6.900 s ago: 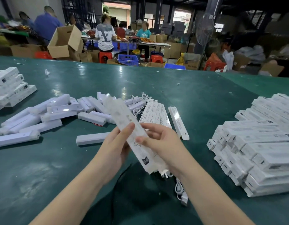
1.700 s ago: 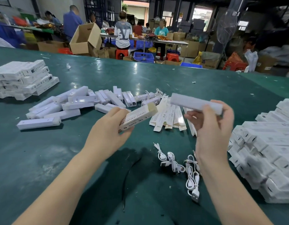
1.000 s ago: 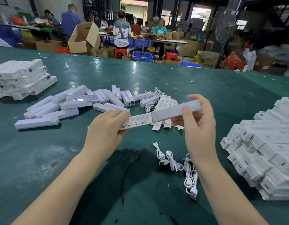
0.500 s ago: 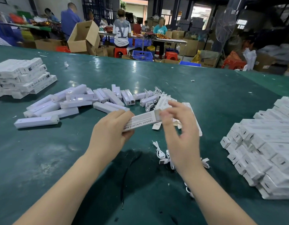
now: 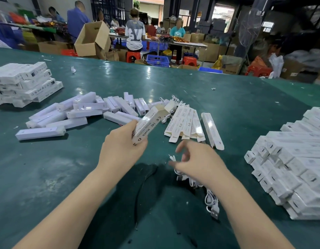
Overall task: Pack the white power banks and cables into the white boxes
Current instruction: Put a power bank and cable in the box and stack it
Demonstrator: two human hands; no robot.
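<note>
My left hand grips a long white box by its near end and holds it tilted, its open far end pointing up and away. My right hand hovers low over a tangle of white cables on the green table. Its fingers are blurred, loosely spread, and hold nothing I can make out. A cable plug sticks up between thumb and forefinger. Loose white power banks lie in a heap at the left centre. Flat unfolded boxes fan out just beyond my hands.
A big pile of closed white boxes fills the right side of the table. A smaller stack of boxes sits at the far left. Beyond the table edge are people, cardboard cartons and crates.
My right hand has left the open end of the box, where it was pushing a power bank in, and dropped to the cables. My left hand has tilted the box upward.
</note>
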